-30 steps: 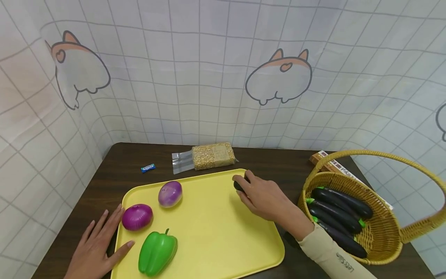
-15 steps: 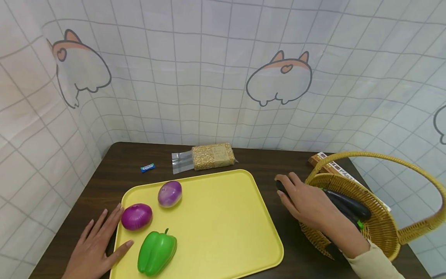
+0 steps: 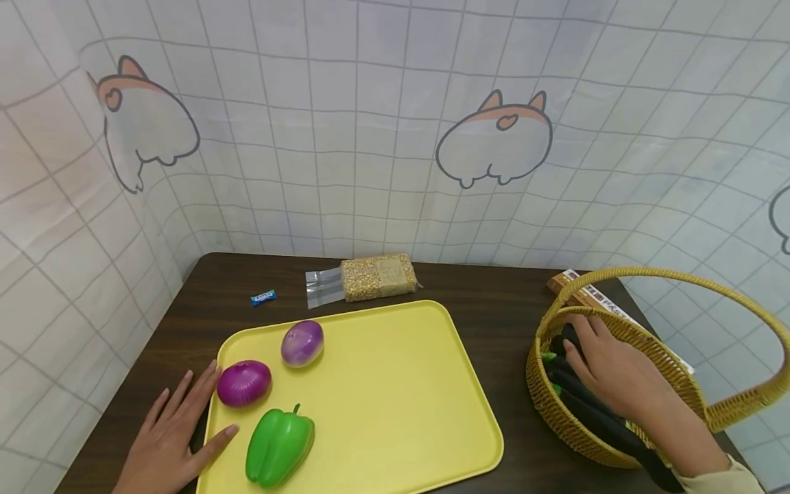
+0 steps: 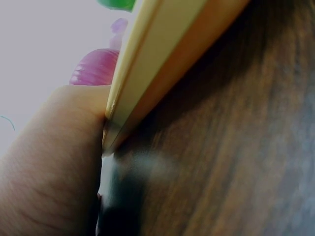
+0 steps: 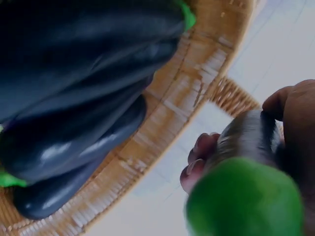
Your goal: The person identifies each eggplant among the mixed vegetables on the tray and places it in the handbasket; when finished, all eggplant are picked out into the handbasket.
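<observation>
My right hand [image 3: 611,370] grips an eggplant [image 5: 246,137] with a green cap, over the wicker basket [image 3: 543,398]; in the head view the hand hides most of it. Below it in the basket lie several dark eggplants [image 5: 88,88] with green caps. My left hand [image 3: 169,432] rests with spread fingers at the left edge of a yellow tray [image 3: 395,398], its thumb over the rim. On the tray's left part are a purple onion [image 3: 244,383], a purple-and-white round vegetable [image 3: 302,343] and a green bell pepper [image 3: 280,446].
Behind the tray lie a bag of corn kernels [image 3: 378,277] and a small blue wrapped packet [image 3: 263,298]. A pasta box [image 3: 586,291] lies behind the basket, whose tall handle [image 3: 673,272] arches above it. The dark wooden table [image 3: 487,295] meets a patterned curtain [image 3: 370,171] at the back.
My right hand has carried the eggplant from above the tray's right part rightward to over the basket. My left hand and the vegetables on the tray have stayed put.
</observation>
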Motion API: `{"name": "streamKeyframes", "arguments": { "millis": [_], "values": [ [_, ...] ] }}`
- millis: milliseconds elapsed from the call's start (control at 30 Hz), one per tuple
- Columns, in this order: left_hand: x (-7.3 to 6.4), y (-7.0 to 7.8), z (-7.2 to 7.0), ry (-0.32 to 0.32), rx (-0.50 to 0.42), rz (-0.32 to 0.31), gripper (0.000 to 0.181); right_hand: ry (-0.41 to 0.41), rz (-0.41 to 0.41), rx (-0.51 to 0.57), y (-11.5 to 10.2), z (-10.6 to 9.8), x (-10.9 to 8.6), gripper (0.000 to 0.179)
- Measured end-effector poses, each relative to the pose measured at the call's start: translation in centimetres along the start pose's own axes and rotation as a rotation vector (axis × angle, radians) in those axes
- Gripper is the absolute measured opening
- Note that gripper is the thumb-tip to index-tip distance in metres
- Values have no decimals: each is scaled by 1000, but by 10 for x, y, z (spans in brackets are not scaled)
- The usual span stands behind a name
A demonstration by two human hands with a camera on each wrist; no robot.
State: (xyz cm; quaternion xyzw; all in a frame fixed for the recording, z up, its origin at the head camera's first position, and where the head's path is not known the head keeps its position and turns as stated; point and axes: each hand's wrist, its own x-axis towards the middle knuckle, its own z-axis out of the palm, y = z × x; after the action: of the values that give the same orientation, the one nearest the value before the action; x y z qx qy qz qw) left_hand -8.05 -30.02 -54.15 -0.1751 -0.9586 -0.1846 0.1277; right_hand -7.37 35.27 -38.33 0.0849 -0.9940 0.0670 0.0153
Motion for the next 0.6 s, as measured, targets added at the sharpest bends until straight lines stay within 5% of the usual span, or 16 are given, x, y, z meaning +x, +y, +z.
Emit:
{"name": "streamKeyframes", "arguments": {
  "millis": [267,600],
  "values": [
    [0,0,-2,-7,-5,-13,98,24,93,4,33,-2,-6,45],
    [0,0,0,-5,-1,-9,97,-108,256,-9,77,3,-14,41]
  ]
}}
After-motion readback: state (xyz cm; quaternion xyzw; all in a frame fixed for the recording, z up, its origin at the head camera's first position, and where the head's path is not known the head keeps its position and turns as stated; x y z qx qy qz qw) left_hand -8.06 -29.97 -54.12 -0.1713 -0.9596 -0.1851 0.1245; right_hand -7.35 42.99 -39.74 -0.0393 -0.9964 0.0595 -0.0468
